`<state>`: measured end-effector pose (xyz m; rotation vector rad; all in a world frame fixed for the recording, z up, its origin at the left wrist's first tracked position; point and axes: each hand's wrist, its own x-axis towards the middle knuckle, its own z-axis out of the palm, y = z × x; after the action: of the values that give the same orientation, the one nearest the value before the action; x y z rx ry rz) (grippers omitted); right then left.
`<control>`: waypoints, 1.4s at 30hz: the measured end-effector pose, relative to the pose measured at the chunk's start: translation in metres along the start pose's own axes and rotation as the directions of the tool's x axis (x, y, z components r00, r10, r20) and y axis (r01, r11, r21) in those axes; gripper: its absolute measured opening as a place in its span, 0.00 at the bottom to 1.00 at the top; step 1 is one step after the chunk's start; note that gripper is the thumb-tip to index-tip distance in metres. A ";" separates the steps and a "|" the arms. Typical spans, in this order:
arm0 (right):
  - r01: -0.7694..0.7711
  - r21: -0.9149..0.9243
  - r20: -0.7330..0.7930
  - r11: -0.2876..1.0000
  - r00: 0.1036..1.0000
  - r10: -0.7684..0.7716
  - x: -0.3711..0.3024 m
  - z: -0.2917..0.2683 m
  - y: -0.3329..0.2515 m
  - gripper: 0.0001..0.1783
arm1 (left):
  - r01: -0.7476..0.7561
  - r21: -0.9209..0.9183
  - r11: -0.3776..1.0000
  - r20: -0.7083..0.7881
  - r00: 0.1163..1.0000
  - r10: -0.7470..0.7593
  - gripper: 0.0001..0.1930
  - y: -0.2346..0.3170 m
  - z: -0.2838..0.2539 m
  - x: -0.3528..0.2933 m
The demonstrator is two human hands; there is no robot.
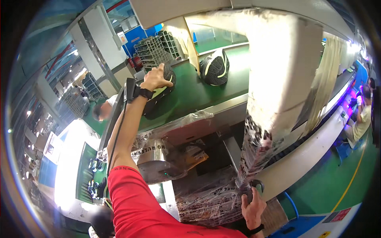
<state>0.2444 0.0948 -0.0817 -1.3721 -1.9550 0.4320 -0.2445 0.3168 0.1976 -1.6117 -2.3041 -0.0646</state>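
Note:
My left hand (157,79) reaches far out over a green conveyor belt (186,91). Its fingers and thumb grip the upper end of a black shoe (157,95) with a yellow-green edge. The hand covers part of that shoe. To its right, a second black shoe (214,67) with a patterned sole and yellow-green lines lies on the belt. Low on the right, my right hand (254,208) has its thumb and fingers around a dark, rounded thing (257,185) beside the plastic-wrapped machine post. What that dark thing is, I cannot make out.
A thick pale machine post (281,71) rises right of the belt, with clear plastic wrap (254,150) around its lower part. Wire racks (152,49) stand beyond the belt. A person (361,115) sits at the far right; another person's head (104,110) shows at left.

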 end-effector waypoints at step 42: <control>-0.314 0.938 0.334 -0.144 0.932 0.139 -0.118 -0.049 -0.035 0.34 | -0.323 -0.800 -0.506 -0.272 0.947 -0.174 0.23 0.165 0.000 -0.457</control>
<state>0.2784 -0.0320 -0.0668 -0.4954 -0.7061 1.7955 0.0480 -0.0383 0.0406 -1.8377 -1.1616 -3.0379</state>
